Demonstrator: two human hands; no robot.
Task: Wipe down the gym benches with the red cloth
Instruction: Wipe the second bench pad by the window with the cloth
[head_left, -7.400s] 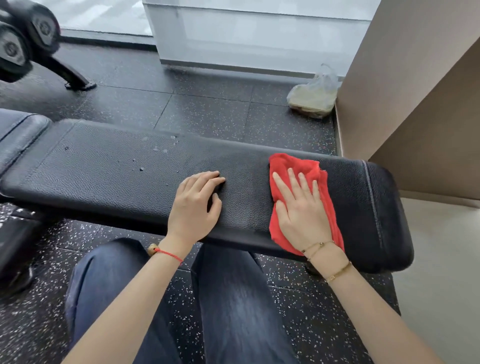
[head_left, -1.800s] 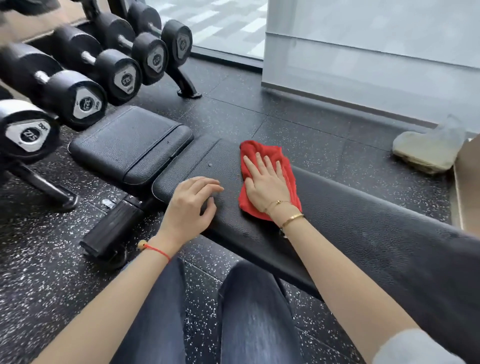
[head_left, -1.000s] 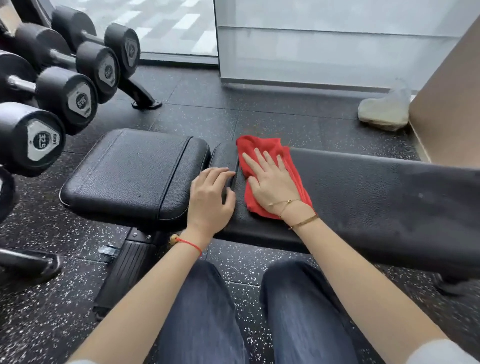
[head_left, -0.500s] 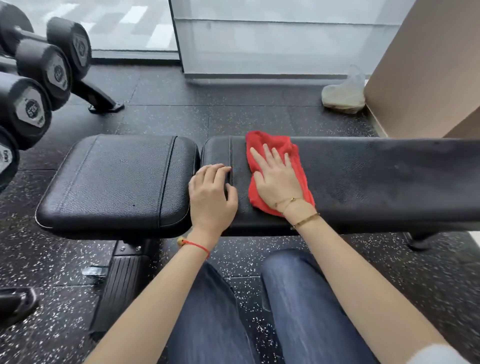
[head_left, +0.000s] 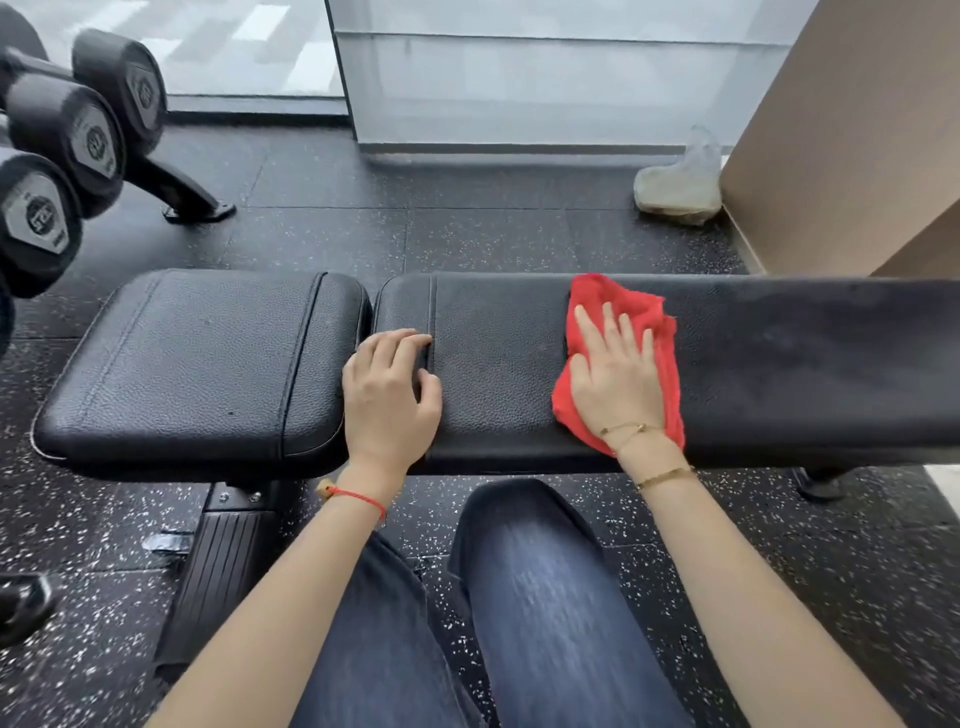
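A black padded gym bench runs across the view, with a short seat pad (head_left: 197, 364) on the left and a long back pad (head_left: 779, 364) on the right. The red cloth (head_left: 660, 332) lies crumpled on the long pad. My right hand (head_left: 613, 379) presses flat on the cloth, fingers spread. My left hand (head_left: 389, 395) rests on the long pad's left end, beside the gap between the pads, fingers curled and holding nothing.
Black dumbbells on a rack (head_left: 67, 150) stand at the left. A clear bag with something pale inside (head_left: 680, 182) lies on the speckled rubber floor by a tan wall (head_left: 857, 130). A glass panel (head_left: 545, 73) stands behind the bench. My knees (head_left: 519, 597) are below it.
My right hand has slid the red cloth to the right along the long pad, away from my left hand, which has stayed by the gap.
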